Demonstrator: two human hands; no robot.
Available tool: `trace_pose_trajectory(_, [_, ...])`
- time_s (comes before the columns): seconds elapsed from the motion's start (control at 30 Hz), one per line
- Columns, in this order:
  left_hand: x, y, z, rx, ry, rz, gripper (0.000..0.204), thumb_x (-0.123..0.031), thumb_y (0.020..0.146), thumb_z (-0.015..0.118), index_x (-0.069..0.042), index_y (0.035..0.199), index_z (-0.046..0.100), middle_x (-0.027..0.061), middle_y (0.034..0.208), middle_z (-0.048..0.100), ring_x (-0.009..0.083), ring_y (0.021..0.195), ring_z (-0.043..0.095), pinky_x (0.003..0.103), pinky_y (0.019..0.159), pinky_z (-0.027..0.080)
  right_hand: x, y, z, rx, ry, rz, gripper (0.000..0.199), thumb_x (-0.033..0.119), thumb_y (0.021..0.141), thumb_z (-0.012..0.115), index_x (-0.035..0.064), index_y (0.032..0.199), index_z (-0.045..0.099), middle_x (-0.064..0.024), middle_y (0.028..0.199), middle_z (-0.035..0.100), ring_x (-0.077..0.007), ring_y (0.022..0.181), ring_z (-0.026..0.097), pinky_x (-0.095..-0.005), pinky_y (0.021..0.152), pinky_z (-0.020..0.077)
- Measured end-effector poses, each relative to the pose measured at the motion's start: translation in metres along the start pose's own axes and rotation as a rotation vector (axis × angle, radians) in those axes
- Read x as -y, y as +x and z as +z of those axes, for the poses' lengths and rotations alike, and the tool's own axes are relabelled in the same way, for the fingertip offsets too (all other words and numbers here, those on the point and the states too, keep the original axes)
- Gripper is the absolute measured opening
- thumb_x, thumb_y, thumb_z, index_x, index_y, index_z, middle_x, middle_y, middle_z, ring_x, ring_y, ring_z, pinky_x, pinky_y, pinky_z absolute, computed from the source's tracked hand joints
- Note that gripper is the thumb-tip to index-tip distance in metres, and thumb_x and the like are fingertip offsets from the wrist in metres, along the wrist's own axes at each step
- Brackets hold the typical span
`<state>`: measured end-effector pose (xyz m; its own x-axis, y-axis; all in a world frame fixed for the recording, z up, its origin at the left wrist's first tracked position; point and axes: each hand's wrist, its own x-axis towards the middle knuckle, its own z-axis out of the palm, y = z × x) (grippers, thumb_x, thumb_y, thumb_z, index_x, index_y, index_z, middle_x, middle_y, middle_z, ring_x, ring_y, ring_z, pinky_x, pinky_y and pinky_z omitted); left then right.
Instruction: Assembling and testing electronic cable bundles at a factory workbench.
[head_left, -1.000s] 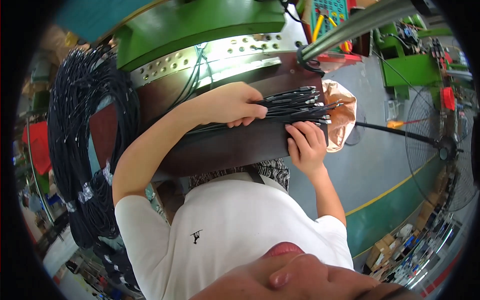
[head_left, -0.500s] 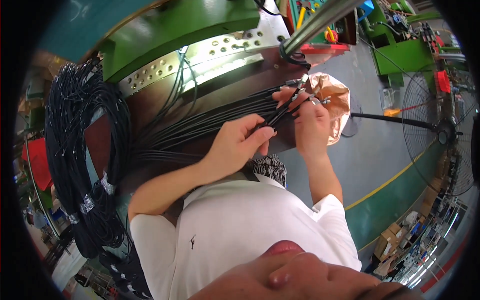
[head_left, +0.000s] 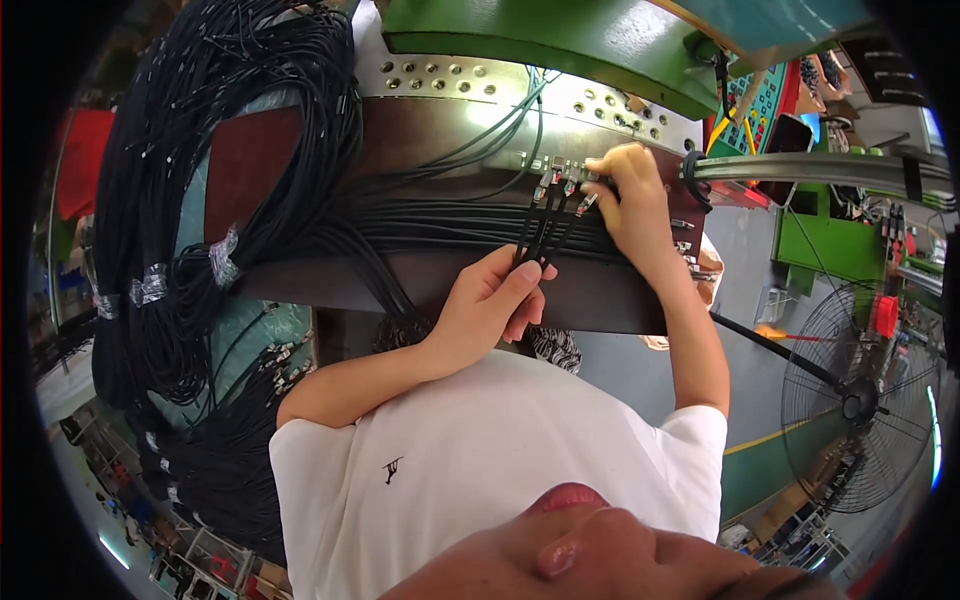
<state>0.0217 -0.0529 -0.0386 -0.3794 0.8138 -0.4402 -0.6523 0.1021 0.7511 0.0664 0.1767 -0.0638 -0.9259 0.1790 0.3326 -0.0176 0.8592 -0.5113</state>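
Observation:
Several black cables (head_left: 541, 228) with shiny metal plugs fan out upward from my left hand (head_left: 495, 300), which is closed round them near the bench's front edge. Their plugs (head_left: 557, 176) reach a row of small metal parts (head_left: 530, 161) on the brown bench. At the right end of that row is my right hand (head_left: 635, 205), fingers bent and thumb drawn in; what lies between the fingertips is too small to make out. More black cables (head_left: 450, 225) lie side by side beneath both hands, with metal ends (head_left: 684, 245) at the bench's right edge.
Big coils of black cable (head_left: 310, 130) hang at the left, bound with clear wrap (head_left: 224, 257). A green machine (head_left: 540, 40) and a perforated metal plate (head_left: 440, 78) stand behind. A metal pole (head_left: 820, 168) and a fan (head_left: 855, 400) are at the right.
The view has shifted, so the bench shows more fully. My right hand has left the held cable ends and moved to the metal parts farther back. My left hand still grips cables.

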Motion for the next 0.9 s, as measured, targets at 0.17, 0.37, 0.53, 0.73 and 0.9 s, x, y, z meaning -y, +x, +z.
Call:
trace_pose_trajectory(0.17, [0.005,0.003,-0.005,-0.023,-0.056,-0.009,0.025,-0.025,0.099,0.045,-0.003,0.104,0.055,0.0005,0.068,0.055,0.0032,0.047,0.043,0.019,0.043,0.034,0.032,-0.012,0.000,-0.192,-0.133,-0.179,0.031,0.006,0.068,0.071,0.0059,0.095,0.056,-0.0102,0.095,0.054,-0.0282,0.087,0.055,-0.0360,0.073,0.0469])
trace_pose_trajectory(0.37, [0.013,0.000,-0.009,-0.115,0.021,0.193,0.021,-0.018,0.098,0.045,-0.002,0.105,0.056,0.0057,0.091,0.062,0.0113,0.074,0.057,0.025,0.066,0.047,0.036,0.000,0.014,-0.172,0.048,-0.008,0.022,-0.005,0.070,0.069,0.0031,0.087,0.057,-0.0104,0.093,0.064,-0.0263,0.083,0.062,-0.0333,0.072,0.0501])
trace_pose_trajectory(0.53, [-0.002,-0.004,-0.018,-0.036,-0.229,0.011,0.031,-0.030,0.099,0.042,-0.006,0.117,0.051,0.0041,0.071,0.057,0.0081,0.058,0.050,0.020,0.055,0.040,0.043,0.009,0.031,-0.043,0.225,0.016,0.018,-0.008,0.074,0.066,0.0007,0.087,0.058,-0.0107,0.093,0.065,-0.0268,0.082,0.063,-0.0323,0.072,0.0502])
trace_pose_trajectory(0.73, [0.000,0.001,-0.016,-0.035,-0.202,0.019,0.031,-0.033,0.100,0.039,-0.007,0.113,0.048,0.0056,0.058,0.049,0.0099,0.046,0.043,0.023,0.045,0.038,0.042,0.010,0.029,-0.024,0.232,0.022,0.019,-0.010,0.072,0.063,0.0024,0.086,0.059,-0.0086,0.091,0.064,-0.0244,0.078,0.063,-0.0296,0.065,0.0517])
trace_pose_trajectory(0.9, [-0.002,0.000,-0.015,-0.050,-0.250,-0.029,0.030,-0.034,0.100,0.040,-0.006,0.106,0.051,0.0028,0.064,0.052,0.0070,0.054,0.047,0.020,0.049,0.039,0.051,0.015,0.031,0.006,0.126,-0.018,0.021,-0.010,0.070,0.063,0.0034,0.085,0.058,-0.0084,0.089,0.057,-0.0262,0.073,0.059,-0.0313,0.061,0.0479])
